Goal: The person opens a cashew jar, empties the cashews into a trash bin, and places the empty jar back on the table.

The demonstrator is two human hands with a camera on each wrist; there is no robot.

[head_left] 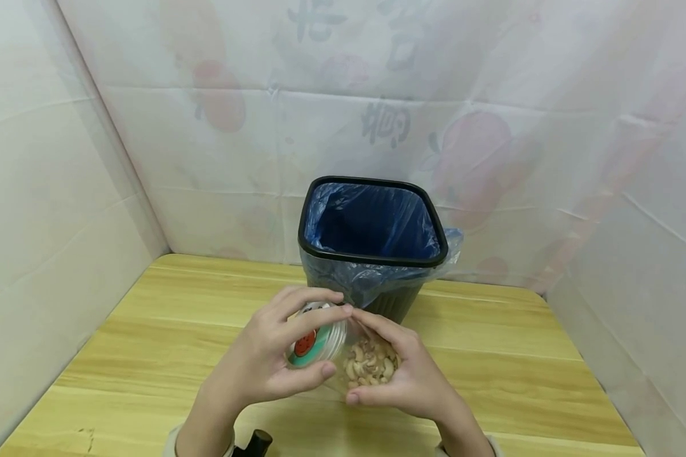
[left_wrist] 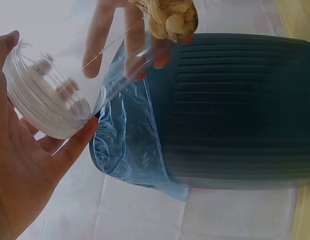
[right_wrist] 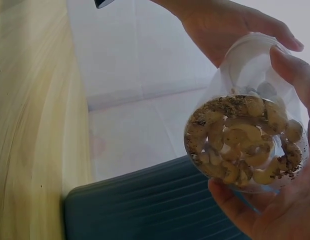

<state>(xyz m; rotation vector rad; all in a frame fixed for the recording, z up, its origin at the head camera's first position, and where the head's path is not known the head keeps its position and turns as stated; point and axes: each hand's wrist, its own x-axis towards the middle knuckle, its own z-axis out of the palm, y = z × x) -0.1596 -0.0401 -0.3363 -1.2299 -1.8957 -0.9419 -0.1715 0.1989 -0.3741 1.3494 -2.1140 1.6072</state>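
Note:
My left hand (head_left: 269,346) grips a round clear lid (left_wrist: 44,95) with a green and red label, its fingers and thumb spread round the rim. Beside it, my right hand (head_left: 408,365) holds a clear plastic jar (right_wrist: 215,82) near its base, thumb on the near side. Cashews (head_left: 368,362) lie gathered at the jar's bottom, with dark crumbs among them in the right wrist view. The jar is tilted, its lid end towards the left hand. In the left wrist view the lid's edge meets the jar's wall.
Just beyond the hands stands a dark ribbed trash bin (head_left: 397,303) with a black rim, lined with a blue translucent bag (head_left: 371,279) folded over its edge. The wooden table (head_left: 166,343) is enclosed by pale patterned cloth walls (head_left: 234,158). A small black object (head_left: 258,442) shows by the left wrist.

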